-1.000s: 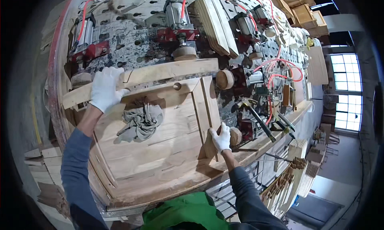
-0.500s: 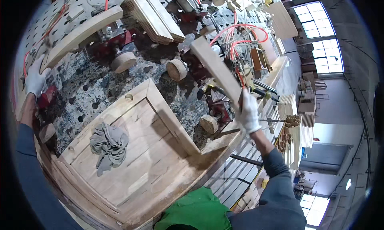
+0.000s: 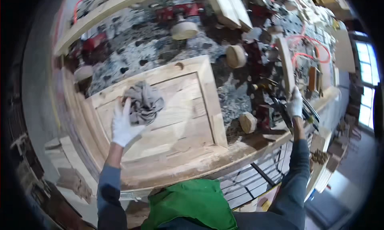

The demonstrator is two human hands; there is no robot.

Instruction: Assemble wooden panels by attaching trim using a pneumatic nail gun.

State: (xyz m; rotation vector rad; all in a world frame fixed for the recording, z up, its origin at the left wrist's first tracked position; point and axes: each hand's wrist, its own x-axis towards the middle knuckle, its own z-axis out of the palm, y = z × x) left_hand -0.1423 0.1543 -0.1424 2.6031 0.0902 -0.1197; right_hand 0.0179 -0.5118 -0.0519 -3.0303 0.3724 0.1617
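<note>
A crumpled grey cloth [image 3: 146, 102] lies on a framed wooden panel [image 3: 182, 140], whose inset centre and pale border show. My left hand [image 3: 126, 126], in a white glove, is over the panel's left part with fingers spread, its fingertips at the cloth's left edge. Whether they press on the cloth I cannot tell. Off to the right, my gloved right hand [image 3: 295, 104] is closed around the lower end of a flat wooden strip [image 3: 285, 66]. The strip stands nearly upright in view, above the bench's right side.
A curved wooden rail [image 3: 108, 14] lies along the far left of the stained bench [image 3: 160, 56]. Round wooden clamp pads [image 3: 236, 57] on red clamps surround the panel. Stacked boards [image 3: 226, 8] lie at the back, and orange air hoses [image 3: 310, 42] loop at the right.
My left hand has left the curved rail and come to the cloth on the panel. My right hand keeps the strip, now turned more upright. The whole view has swung to the left.
</note>
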